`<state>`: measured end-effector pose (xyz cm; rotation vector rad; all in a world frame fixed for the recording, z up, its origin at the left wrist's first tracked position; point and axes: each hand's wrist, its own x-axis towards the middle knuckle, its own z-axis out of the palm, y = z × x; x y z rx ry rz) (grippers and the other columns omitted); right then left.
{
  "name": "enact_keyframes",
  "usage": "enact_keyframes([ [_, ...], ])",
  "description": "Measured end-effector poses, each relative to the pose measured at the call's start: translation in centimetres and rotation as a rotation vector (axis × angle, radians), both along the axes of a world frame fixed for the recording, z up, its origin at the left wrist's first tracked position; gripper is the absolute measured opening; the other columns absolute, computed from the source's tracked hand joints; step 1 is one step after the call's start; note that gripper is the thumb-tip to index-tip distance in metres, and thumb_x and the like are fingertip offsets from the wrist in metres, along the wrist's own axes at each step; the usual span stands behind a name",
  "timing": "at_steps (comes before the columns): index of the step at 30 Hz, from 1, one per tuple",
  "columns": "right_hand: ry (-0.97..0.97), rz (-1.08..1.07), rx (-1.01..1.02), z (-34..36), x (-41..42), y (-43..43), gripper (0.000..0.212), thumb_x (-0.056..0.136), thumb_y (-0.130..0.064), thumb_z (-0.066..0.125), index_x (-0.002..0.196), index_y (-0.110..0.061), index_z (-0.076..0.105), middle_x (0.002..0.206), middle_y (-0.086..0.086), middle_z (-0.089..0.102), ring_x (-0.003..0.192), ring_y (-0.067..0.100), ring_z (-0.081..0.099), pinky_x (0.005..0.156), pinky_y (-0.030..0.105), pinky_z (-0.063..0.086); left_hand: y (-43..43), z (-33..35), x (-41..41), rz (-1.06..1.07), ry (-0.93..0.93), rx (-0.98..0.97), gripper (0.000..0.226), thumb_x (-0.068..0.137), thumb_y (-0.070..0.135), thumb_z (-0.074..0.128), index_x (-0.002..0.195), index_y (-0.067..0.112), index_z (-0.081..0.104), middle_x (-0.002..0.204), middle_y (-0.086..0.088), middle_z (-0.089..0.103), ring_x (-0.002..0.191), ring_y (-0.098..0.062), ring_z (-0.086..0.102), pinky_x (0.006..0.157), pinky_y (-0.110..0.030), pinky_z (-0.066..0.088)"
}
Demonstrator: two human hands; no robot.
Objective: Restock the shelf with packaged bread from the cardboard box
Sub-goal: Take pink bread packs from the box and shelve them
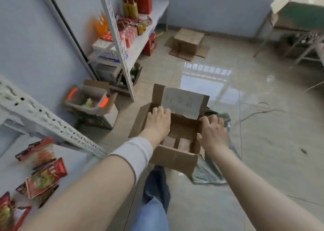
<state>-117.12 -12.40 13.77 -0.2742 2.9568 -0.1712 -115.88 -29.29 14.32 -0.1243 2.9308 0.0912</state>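
An open cardboard box stands on the tiled floor in front of me. Brown packaged bread shows at its bottom, partly hidden by my arms. My left hand reaches across the box, its straight fingers pressing the far flap that carries a white label. My right hand sits on the box's right edge, fingers bent over the side and thumb toward the inside. The white shelf at my lower left carries red snack packets.
A grey bag lies under the box's right side. Beside the shelf post stand small open boxes. A second rack holds bottles and cartons. Another carton lies flat further off, and a cable runs across the floor.
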Motion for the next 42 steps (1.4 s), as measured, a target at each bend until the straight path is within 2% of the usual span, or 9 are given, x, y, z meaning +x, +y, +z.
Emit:
enact_keyframes([
  [12,-0.540,-0.225,0.061,-26.5,-10.9,-2.0,0.049,0.085,-0.031,0.058,0.129,-0.017,0.039,0.127,0.007,0.041,0.116,0.027,0.042,0.091,0.037,0.043,-0.5,-28.5,-13.2,-0.060,-0.432,0.145,0.041,0.087,0.022,0.058,0.122,0.010,0.040,0.121,-0.012,0.049,0.109,-0.027,0.047,0.089,-0.034,0.042],
  [17,-0.809,-0.558,0.010,-38.8,-11.5,-2.6,0.051,0.092,-0.031,0.051,0.129,0.003,0.038,0.130,0.016,0.042,0.118,0.029,0.044,0.098,0.034,0.040,0.0,-41.7,-15.1,0.433,-0.630,0.362,0.066,0.087,0.023,0.059,0.139,0.006,0.022,0.137,-0.019,0.036,0.126,-0.034,0.038,0.103,-0.040,0.035],
  [21,-0.886,-0.832,-0.014,-45.6,-11.9,-3.4,0.059,0.096,-0.017,0.041,0.142,0.009,0.014,0.145,0.025,0.024,0.131,0.037,0.030,0.108,0.038,0.026,0.7,-48.4,-15.3,0.742,-0.553,0.373,0.070,0.084,0.027,0.062,0.136,0.003,0.022,0.138,-0.022,0.035,0.126,-0.037,0.038,0.102,-0.039,0.033],
  [24,-0.861,-1.000,-0.047,-47.8,-12.8,-4.1,0.050,0.096,-0.017,0.042,0.138,0.003,0.022,0.144,0.026,0.024,0.132,0.040,0.025,0.109,0.039,0.021,1.3,-49.9,-14.6,0.762,-0.431,0.360,0.070,0.079,0.024,0.068,0.131,0.002,0.026,0.133,-0.023,0.036,0.124,-0.037,0.035,0.100,-0.037,0.031],
  [29,-0.881,-1.115,-0.128,-46.5,-13.7,-3.7,0.067,0.084,-0.036,0.063,0.129,0.001,0.031,0.137,0.022,0.042,0.130,0.037,0.033,0.104,0.037,0.029,1.1,-48.8,-14.1,0.805,-0.264,0.522,0.070,0.076,0.014,0.066,0.133,0.003,0.026,0.131,-0.021,0.045,0.121,-0.038,0.042,0.102,-0.043,0.037],
  [33,-0.941,-0.980,-0.122,-45.2,-13.6,-2.7,0.060,0.079,-0.045,0.066,0.118,-0.002,0.052,0.124,0.016,0.056,0.119,0.035,0.048,0.095,0.037,0.042,-0.5,-48.4,-15.5,0.909,-0.305,0.668,0.072,0.077,0.014,0.067,0.134,0.013,0.023,0.117,-0.007,0.051,0.111,-0.026,0.050,0.098,-0.032,0.040],
  [35,-0.946,-0.949,-0.158,-44.5,-13.6,-2.8,0.054,0.078,-0.047,0.065,0.113,-0.007,0.058,0.118,0.014,0.060,0.114,0.035,0.052,0.091,0.037,0.045,-0.8,-48.5,-15.9,0.824,-0.385,0.690,0.065,0.078,0.015,0.068,0.132,0.013,0.031,0.112,-0.003,0.049,0.107,-0.023,0.051,0.090,-0.027,0.038],
  [39,-0.820,-1.079,-0.335,-43.2,-13.2,-2.6,0.047,0.080,-0.026,0.070,0.121,-0.009,0.054,0.116,0.014,0.062,0.107,0.034,0.059,0.092,0.038,0.048,-0.5,-48.5,-16.3,0.720,-0.514,0.611,0.042,0.077,0.023,0.068,0.111,0.016,0.044,0.126,-0.015,0.044,0.116,-0.033,0.047,0.097,-0.036,0.039],
  [42,-0.736,-1.147,-0.414,-41.7,-13.0,-1.9,0.050,0.078,-0.022,0.073,0.121,-0.006,0.054,0.114,0.014,0.063,0.098,0.035,0.064,0.090,0.044,0.051,-0.2,-47.5,-16.3,0.717,-0.484,0.694,0.035,0.078,0.018,0.069,0.096,0.023,0.039,0.104,-0.004,0.055,0.106,-0.027,0.055,0.085,-0.031,0.041],
])
